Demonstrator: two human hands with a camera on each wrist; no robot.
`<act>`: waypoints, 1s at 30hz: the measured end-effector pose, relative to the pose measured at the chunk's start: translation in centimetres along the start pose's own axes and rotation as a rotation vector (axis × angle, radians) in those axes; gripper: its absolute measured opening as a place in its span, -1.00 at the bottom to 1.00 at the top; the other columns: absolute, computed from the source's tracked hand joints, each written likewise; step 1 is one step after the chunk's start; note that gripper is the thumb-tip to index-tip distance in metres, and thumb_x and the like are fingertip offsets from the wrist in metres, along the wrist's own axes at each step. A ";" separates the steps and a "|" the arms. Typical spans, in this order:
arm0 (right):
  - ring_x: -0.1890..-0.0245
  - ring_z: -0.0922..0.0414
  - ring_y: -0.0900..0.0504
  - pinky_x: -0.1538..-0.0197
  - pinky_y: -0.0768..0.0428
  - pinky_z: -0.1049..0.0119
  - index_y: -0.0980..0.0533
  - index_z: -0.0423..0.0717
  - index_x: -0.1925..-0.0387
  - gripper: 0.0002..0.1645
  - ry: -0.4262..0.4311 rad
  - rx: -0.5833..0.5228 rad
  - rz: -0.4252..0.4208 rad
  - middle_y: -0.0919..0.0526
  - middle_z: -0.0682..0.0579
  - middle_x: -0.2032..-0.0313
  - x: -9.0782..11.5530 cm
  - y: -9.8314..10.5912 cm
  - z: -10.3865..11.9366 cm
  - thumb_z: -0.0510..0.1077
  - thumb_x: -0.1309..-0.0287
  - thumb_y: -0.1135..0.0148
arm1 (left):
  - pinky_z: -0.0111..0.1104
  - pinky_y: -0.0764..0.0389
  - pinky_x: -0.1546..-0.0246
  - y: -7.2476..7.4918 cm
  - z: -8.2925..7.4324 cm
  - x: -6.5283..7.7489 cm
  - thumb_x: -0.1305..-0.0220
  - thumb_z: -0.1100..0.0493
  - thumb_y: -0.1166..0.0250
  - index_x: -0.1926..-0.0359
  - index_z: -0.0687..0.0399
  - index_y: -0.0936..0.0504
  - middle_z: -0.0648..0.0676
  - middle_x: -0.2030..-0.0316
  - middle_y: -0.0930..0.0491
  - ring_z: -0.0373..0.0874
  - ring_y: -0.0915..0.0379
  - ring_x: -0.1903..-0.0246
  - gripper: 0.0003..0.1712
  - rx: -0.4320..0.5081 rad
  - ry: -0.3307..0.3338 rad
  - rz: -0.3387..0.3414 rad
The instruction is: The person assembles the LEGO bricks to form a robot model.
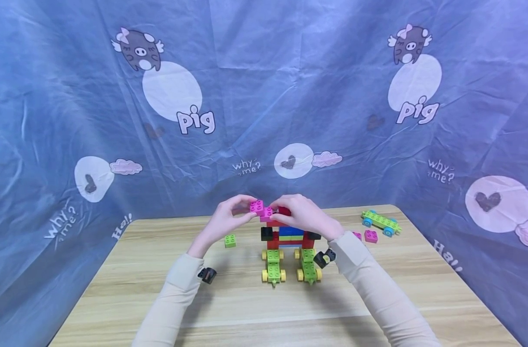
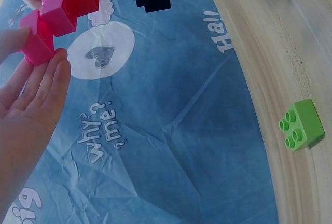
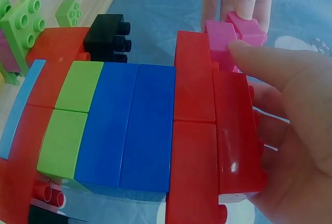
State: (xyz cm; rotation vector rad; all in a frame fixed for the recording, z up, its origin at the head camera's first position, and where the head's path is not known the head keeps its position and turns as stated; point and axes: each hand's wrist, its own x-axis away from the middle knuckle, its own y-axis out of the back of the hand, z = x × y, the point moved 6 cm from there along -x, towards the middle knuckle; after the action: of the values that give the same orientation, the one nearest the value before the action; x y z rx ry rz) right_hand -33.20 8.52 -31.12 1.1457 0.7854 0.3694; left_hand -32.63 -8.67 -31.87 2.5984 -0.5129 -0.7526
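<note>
High over the table stands a structure of toy building bricks, with red bricks (image 3: pixel 194 89), blue bricks (image 3: pixel 129 125) and light green car bases (image 1: pixel 273 267) at its bottom. My left hand (image 1: pixel 231 214) pinches a pink brick (image 2: pixel 37 40) between thumb and fingers. That brick touches a second pink brick (image 3: pixel 222 35), which adjoins the structure's upper red part. My right hand (image 1: pixel 303 214) has its thumb against the second pink brick, and its other fingers reach behind the top red brick (image 3: pixel 236 136), partly hidden.
A green brick (image 1: pixel 231 241) lies on the wooden table (image 1: pixel 138 289) at left. Farther right are a pink brick (image 1: pixel 370 235), another partly behind the right sleeve, and a green car base with blue wheels (image 1: pixel 381 221). Black bricks (image 3: pixel 106 37) stick out from the structure's sides.
</note>
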 end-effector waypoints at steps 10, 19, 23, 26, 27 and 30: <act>0.27 0.26 -0.65 0.20 -0.65 0.40 -0.61 0.03 0.10 -0.67 0.001 -0.004 0.000 -0.71 0.11 0.18 -0.1 0.0 0.0 0.08 -0.17 -0.21 | -0.07 -0.55 -0.10 -0.2 0.0 -0.1 -0.14 0.33 -0.30 -0.03 0.27 -0.51 0.24 0.04 -0.60 0.10 -0.57 0.04 -0.60 0.021 -0.015 0.017; 0.27 0.24 -0.66 0.20 -0.66 0.40 -0.61 0.02 0.09 -0.66 0.003 0.011 -0.002 -0.71 0.10 0.17 -0.1 0.0 0.1 0.08 -0.16 -0.22 | -0.17 -0.58 -0.07 -0.1 -0.4 -0.1 -0.11 0.37 -0.31 -0.02 0.31 -0.52 0.25 0.07 -0.60 0.07 -0.58 0.08 -0.60 -0.019 -0.040 0.019; 0.25 0.20 -0.68 0.19 -0.66 0.38 -0.61 0.01 0.09 -0.66 0.001 0.006 -0.004 -0.71 0.08 0.16 0.0 0.0 0.1 0.07 -0.16 -0.22 | -0.41 -0.61 -0.01 0.0 -0.8 -0.2 -0.11 0.35 -0.32 0.00 0.30 -0.53 0.22 0.09 -0.62 0.02 -0.58 0.10 -0.61 -0.052 -0.038 0.025; 0.27 0.20 -0.67 0.21 -0.66 0.39 -0.61 0.02 0.09 -0.66 -0.002 0.008 -0.005 -0.71 0.09 0.17 0.0 0.0 0.1 0.07 -0.16 -0.22 | -0.46 -0.60 0.00 0.0 -1.0 -0.3 -0.12 0.33 -0.32 0.00 0.30 -0.54 0.22 0.09 -0.61 0.01 -0.58 0.10 -0.62 -0.065 -0.040 0.033; 0.28 0.21 -0.67 0.21 -0.66 0.39 -0.61 0.03 0.09 -0.66 -0.003 0.010 -0.006 -0.71 0.10 0.17 0.0 0.0 0.1 0.07 -0.16 -0.22 | -0.45 -0.60 0.00 0.0 -1.0 -0.3 -0.12 0.33 -0.32 0.00 0.30 -0.54 0.22 0.09 -0.61 0.02 -0.58 0.10 -0.61 -0.068 -0.045 0.037; 0.28 0.22 -0.67 0.22 -0.65 0.40 -0.61 0.03 0.10 -0.67 -0.003 0.013 -0.010 -0.71 0.10 0.17 0.0 0.0 0.0 0.08 -0.15 -0.23 | -0.35 -0.61 -0.02 0.0 -1.1 -0.4 -0.11 0.34 -0.32 0.00 0.31 -0.54 0.22 0.09 -0.61 0.03 -0.57 0.11 -0.62 -0.068 -0.052 0.044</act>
State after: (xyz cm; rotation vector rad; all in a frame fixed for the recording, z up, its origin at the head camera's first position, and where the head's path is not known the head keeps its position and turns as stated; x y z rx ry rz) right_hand -33.17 8.50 -31.16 1.1539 0.7916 0.3542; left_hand -32.30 -8.20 -30.84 2.5029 -0.5479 -0.8106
